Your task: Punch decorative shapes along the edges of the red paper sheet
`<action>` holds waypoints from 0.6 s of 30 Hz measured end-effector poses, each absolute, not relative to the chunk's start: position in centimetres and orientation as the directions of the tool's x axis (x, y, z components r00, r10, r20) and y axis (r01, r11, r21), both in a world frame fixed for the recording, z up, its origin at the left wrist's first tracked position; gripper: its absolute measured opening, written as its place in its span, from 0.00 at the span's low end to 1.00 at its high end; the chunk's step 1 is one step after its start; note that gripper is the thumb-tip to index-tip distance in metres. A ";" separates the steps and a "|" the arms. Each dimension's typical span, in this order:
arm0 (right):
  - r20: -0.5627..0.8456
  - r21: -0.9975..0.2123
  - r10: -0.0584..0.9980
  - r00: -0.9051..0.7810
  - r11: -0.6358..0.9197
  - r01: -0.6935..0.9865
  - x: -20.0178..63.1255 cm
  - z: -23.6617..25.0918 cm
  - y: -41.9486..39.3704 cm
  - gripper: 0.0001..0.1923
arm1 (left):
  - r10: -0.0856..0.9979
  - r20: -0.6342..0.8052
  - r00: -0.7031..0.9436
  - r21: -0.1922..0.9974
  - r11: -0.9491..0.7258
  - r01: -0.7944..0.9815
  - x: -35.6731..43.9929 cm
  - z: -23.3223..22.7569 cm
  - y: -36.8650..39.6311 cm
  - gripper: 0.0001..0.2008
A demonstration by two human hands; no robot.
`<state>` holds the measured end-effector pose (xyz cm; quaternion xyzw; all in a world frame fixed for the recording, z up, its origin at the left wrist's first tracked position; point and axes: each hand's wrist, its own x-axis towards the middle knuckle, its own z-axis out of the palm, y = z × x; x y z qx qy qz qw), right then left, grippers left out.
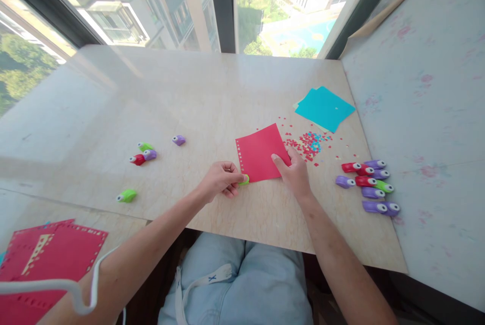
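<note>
A red sheet of paper [261, 153] lies in front of me, with a row of small punched holes down its left edge. My right hand [295, 168] grips its right side, thumb on top and fingers underneath. My left hand [226, 178] is closed on a small green craft punch [244, 180] at the sheet's lower left corner; most of the punch is hidden by the fingers. Just past the sheet, many tiny red and blue paper cut-outs [308, 145] are scattered on the table.
Blue paper sheets [326, 108] lie at the back right. Several purple, red and green punches [366, 181] are grouped by the right wall. More punches [138, 159] lie to the left. Punched red sheets [76, 244] and a white cable [89, 305] are at lower left.
</note>
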<state>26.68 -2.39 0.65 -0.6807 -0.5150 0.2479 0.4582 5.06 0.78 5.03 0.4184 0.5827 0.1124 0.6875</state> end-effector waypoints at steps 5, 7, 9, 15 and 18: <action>0.139 -0.882 0.925 0.355 -0.048 0.469 26.7 0.6 -2.4 0.17 | 0.624 -0.712 0.323 0.702 0.648 0.296 5.0 4.9 0.8 0.23; 0.139 -0.880 0.924 0.355 -0.049 0.472 26.7 0.5 -2.3 0.17 | 0.622 -0.713 0.324 0.700 0.656 0.282 5.0 4.9 0.7 0.24; 0.141 -0.879 0.924 0.356 -0.049 0.475 26.7 0.5 -2.3 0.16 | 0.623 -0.712 0.326 0.701 0.660 0.270 5.0 4.9 0.6 0.23; 0.136 -0.873 0.921 0.366 -0.064 0.484 26.7 0.4 -2.3 0.17 | 0.632 -0.704 0.325 0.708 0.660 0.251 4.8 4.7 0.3 0.24; 0.130 -0.877 0.918 0.374 -0.069 0.475 26.7 0.4 -2.2 0.18 | 0.638 -0.707 0.307 0.706 0.664 0.247 5.0 4.9 0.1 0.23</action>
